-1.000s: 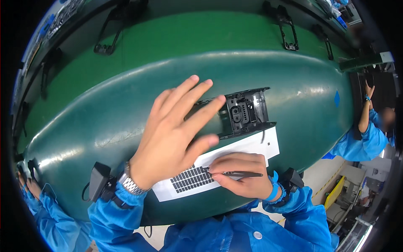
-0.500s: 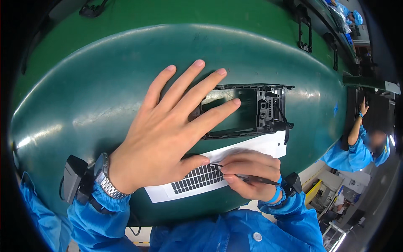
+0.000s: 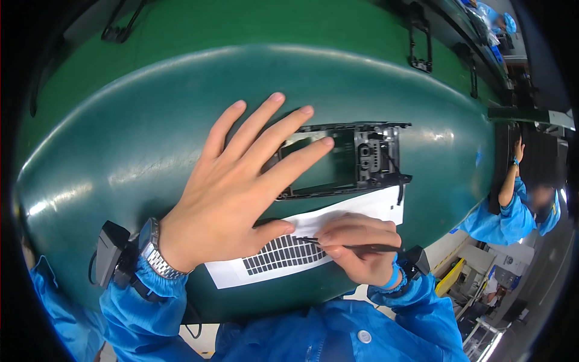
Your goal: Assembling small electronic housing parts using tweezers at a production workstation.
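My left hand (image 3: pixel 232 187) is spread with its fingers apart. Its fingertips lie over the left part of a black plastic frame (image 3: pixel 384 154), and its thumb rests on a white sheet (image 3: pixel 368 205). Rows of small black rectangular pads (image 3: pixel 283 256) cover the lower part of that sheet. Dark tweezers (image 3: pixel 377 248) are pinched in my right hand (image 3: pixel 362 244), their tips among the upper pads near my left thumb. Whether a pad sits between the tips is too small to tell.
Both sheet and frame lie on a green worktable (image 3: pixel 139 175). Beyond its raised edge, more black frames (image 3: pixel 420 45) lie on a green surface (image 3: pixel 289 24). At the right, a co-worker in a blue sleeve (image 3: pixel 491 220) reaches toward dark equipment.
Frame, sheet and both hands appear slightly further left in view. My right hand's tweezers have shifted a little along the pads; my left hand keeps its spread pose.
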The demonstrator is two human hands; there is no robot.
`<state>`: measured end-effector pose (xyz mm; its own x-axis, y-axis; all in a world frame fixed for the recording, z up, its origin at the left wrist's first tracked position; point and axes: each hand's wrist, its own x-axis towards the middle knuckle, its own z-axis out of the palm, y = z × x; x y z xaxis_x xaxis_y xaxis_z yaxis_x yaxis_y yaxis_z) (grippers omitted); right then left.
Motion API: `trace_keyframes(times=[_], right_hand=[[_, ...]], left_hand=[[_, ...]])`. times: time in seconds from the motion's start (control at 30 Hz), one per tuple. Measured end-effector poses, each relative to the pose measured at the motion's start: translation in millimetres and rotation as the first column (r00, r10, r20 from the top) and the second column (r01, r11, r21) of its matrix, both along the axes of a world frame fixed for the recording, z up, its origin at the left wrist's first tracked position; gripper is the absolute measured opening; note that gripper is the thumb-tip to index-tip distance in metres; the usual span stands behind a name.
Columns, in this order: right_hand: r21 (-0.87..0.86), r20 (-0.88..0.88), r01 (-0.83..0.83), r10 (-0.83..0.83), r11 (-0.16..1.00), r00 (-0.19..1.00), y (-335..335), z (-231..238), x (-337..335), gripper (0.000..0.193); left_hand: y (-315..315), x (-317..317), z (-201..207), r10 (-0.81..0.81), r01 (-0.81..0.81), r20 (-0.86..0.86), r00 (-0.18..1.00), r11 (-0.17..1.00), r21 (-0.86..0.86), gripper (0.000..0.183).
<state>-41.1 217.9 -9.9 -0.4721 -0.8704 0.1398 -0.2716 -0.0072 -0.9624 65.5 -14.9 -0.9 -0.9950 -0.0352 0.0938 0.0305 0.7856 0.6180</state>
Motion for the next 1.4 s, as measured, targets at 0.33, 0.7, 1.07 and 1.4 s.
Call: trace_keyframes(times=[0.33, 0.7, 1.07, 1.4], right_hand=[[-0.245, 0.038, 0.139, -0.134, 0.96, 0.99, -8.5, 65.4, -57.5, 0.013], [-0.07, -0.145, 0.12, -0.129, 0.99, 0.981, -40.6, 17.7, -108.1, 0.012], [-0.081, -0.117, 0.103, -0.112, 0.991, 0.987, -37.8, 13.8, -118.0, 0.011], [-0.075, -0.176, 0.076, -0.088, 0.994, 0.981, -31.0, 19.9, -125.4, 0.01]], left_hand=[[13.0, -28.7, 20.5, 0.067, -0.06, -0.061, 0.996, 0.992, 0.115, 0.106], [29.2, -47.3, -6.8, 0.175, -0.11, -0.2, 0.964, 0.949, 0.297, 0.079], [32.0, -56.6, -7.6, 0.174, -0.116, -0.198, 0.965, 0.955, 0.272, 0.077], [37.7, -63.6, -3.5, 0.166, -0.107, -0.206, 0.964, 0.958, 0.267, 0.075]])
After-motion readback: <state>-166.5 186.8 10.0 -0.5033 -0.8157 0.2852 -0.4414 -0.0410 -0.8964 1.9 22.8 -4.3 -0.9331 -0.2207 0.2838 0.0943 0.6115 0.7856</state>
